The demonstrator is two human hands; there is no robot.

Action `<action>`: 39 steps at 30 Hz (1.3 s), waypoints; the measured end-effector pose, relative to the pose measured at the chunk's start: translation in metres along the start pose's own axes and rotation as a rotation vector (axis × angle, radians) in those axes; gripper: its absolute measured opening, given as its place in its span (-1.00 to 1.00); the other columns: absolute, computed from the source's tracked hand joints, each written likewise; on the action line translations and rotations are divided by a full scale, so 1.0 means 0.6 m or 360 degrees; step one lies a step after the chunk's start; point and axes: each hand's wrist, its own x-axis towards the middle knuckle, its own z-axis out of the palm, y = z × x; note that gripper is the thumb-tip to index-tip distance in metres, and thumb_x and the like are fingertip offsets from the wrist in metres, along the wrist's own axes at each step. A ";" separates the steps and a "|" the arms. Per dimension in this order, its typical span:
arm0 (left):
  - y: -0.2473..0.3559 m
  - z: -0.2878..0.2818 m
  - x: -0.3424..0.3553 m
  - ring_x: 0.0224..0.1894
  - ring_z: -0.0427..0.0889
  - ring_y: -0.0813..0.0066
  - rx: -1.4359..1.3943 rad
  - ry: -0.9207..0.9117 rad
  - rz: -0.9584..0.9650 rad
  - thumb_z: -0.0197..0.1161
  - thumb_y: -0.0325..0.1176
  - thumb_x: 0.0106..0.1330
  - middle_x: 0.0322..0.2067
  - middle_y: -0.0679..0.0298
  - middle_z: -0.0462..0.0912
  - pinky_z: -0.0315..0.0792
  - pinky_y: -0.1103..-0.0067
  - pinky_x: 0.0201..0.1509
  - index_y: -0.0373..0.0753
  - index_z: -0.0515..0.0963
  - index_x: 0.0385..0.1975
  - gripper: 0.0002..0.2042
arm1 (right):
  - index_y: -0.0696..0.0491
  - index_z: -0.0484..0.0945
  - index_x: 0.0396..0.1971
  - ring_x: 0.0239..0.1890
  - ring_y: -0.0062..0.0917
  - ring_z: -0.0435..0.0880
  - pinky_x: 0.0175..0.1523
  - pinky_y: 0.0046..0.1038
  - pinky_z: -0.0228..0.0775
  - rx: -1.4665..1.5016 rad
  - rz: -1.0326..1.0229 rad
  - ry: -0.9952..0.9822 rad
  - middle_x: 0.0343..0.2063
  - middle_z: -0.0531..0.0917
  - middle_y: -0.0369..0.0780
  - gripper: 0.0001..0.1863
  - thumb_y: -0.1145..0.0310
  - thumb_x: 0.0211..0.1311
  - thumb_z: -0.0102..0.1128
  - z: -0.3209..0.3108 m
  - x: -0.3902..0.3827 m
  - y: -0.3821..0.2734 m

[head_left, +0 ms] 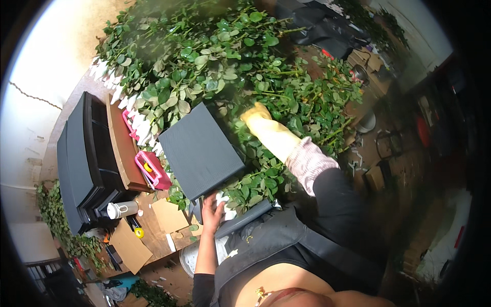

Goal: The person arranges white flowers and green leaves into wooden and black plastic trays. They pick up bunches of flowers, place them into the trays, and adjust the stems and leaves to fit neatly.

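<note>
A dark grey ridged board (199, 148) lies tilted on leafy stems (179, 66). My bare left hand (212, 209) is at its lower edge, thumb and fingers apart and slightly bent, beside white wrappers (228, 209) and a dark angular piece (196, 215). My right hand (254, 113), in a pale yellow glove with a striped cuff, reaches into the foliage right of the board; its fingers are curled, and what they hold is hidden among leaves. A dark grey roll (244, 221) lies below the board, against my apron.
At the left stand dark stacked boards (76, 158), a pink caddy (153, 174), a white cylinder (121, 209) and cardboard pieces (169, 215) on a wooden table (161, 246). A white bucket (189, 260) is below. Black sheeting (312, 25) and floor clutter lie at the right.
</note>
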 end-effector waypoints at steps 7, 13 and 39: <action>0.010 0.002 -0.007 0.03 0.62 0.19 -0.0049 0.0040 0.0004 0.42 -0.36 0.29 -0.02 0.05 0.56 0.54 0.38 0.12 -0.30 0.50 0.20 -0.52 | -0.12 0.57 0.11 0.20 -0.31 0.57 0.33 -0.12 0.27 0.0097 -0.0268 0.0535 0.04 0.67 -0.21 -0.68 0.25 0.44 0.00 -0.071 -0.089 -0.008; 0.008 -0.007 -0.024 0.01 0.65 0.20 0.0020 0.0101 -0.0053 0.43 -0.39 0.27 -0.03 0.05 0.59 0.56 0.39 0.10 -0.27 0.52 0.17 -0.54 | -0.03 0.66 -0.10 -0.23 -0.17 0.74 -0.10 -0.16 0.59 0.0671 -0.0812 0.1623 -0.28 0.74 -0.13 -0.75 0.24 0.37 0.07 -0.229 -0.068 -0.062; -0.008 0.000 -0.019 -0.01 0.68 0.12 0.0215 0.0159 0.0010 0.47 -0.25 0.24 -0.06 0.00 0.63 0.60 0.37 0.06 -0.27 0.56 0.10 -0.54 | -0.01 0.72 -0.04 0.04 -0.26 0.69 0.28 -0.32 0.44 0.0684 -0.0041 0.0817 -0.03 0.72 -0.13 -0.63 0.10 0.29 0.20 -0.484 -0.096 -0.091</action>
